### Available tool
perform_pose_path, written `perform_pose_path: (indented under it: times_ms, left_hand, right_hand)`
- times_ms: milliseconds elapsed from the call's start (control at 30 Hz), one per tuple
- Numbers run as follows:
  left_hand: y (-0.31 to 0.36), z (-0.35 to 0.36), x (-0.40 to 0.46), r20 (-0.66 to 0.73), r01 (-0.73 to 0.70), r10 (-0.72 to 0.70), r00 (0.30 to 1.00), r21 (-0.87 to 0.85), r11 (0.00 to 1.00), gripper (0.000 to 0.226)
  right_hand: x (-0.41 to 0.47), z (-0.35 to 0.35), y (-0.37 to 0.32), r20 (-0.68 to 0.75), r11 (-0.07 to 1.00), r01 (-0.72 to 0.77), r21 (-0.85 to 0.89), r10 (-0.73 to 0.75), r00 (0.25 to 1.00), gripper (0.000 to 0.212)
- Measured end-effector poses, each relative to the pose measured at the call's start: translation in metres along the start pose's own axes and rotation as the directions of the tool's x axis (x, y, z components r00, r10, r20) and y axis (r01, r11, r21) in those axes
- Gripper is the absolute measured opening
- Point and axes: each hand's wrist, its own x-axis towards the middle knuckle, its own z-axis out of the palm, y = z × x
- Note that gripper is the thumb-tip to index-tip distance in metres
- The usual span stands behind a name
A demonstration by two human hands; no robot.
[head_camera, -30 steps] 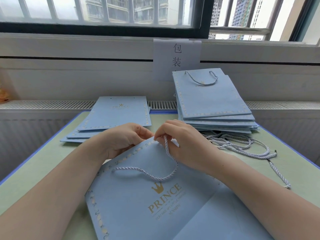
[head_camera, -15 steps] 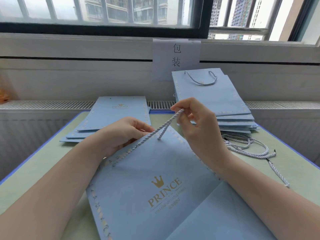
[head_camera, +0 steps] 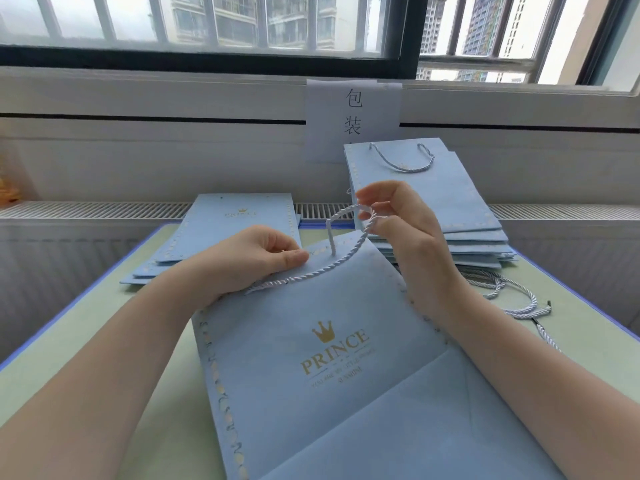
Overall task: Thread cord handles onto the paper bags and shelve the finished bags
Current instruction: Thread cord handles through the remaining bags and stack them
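A flat light-blue paper bag (head_camera: 332,375) with a gold crown and "PRINCE" print lies in front of me on the table, its top edge raised. My left hand (head_camera: 249,261) pinches that top edge near a hole. My right hand (head_camera: 398,220) is lifted above the bag and pinches a white twisted cord (head_camera: 343,261). The cord runs from under my left hand, across the bag's top, up in a loop to my right fingers, and one end drops back into the bag's top.
A stack of blue bags without handles (head_camera: 225,230) lies back left. A taller stack of blue bags (head_camera: 433,209), a corded one on top, sits back right. Loose cords (head_camera: 512,299) lie at the right. The green table (head_camera: 86,334) has a blue rim; radiator and window behind.
My right hand rose from the bag's top edge and pulled the cord up, so the slack curve on the bag's face drew tight into a loop above. My left hand stayed on the top edge.
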Motion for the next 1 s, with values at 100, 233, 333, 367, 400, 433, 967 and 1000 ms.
perform_pose_path:
  times_ms: [100, 233, 333, 367, 400, 433, 967, 1000]
  left_hand:
    - [0.0, -0.004, 0.0, -0.055, -0.031, 0.026, 0.998, -0.095, 0.995, 0.026]
    - [0.0, -0.009, 0.001, -0.258, -0.091, 0.052, 0.965, -0.144, 0.985, 0.022]
    - [-0.003, -0.014, 0.003, -0.427, -0.162, 0.086, 0.9, -0.145, 0.976, 0.019]
    - [-0.005, -0.015, 0.004, -0.464, -0.176, 0.102, 0.88, -0.119, 0.977, 0.018]
    - [-0.007, -0.014, 0.006, -0.482, -0.178, 0.121, 0.868, -0.073, 0.981, 0.017]
    - [-0.009, -0.012, 0.008, -0.492, -0.172, 0.144, 0.859, -0.013, 0.985, 0.016]
    - [-0.006, -0.007, 0.015, -0.451, -0.17, -0.111, 0.886, -0.538, 0.825, 0.028]
    - [-0.006, -0.008, 0.016, -0.375, -0.146, -0.134, 0.917, -0.629, 0.763, 0.032]
  right_hand:
    - [0.008, -0.011, -0.006, -0.032, 0.992, -0.121, -0.036, 0.12, 0.992, 0.02]
    - [0.019, -0.028, -0.01, 0.051, 0.9, -0.332, -0.282, 0.36, 0.932, 0.023]
    - [0.016, -0.04, -0.009, 0.177, 0.764, -0.467, -0.444, 0.586, 0.79, 0.028]
    - [0.015, -0.043, -0.008, 0.216, 0.745, -0.485, -0.458, 0.623, 0.752, 0.027]
    - [0.013, -0.044, -0.008, 0.248, 0.744, -0.492, -0.452, 0.635, 0.732, 0.025]
    - [0.013, -0.045, -0.009, 0.266, 0.76, -0.483, -0.434, 0.62, 0.738, 0.025]
    - [0.023, -0.047, 0.007, -0.194, 0.905, -0.377, 0.199, 0.413, 0.89, 0.019]
    - [0.023, -0.047, 0.006, -0.234, 0.915, -0.346, 0.207, 0.39, 0.891, 0.018]
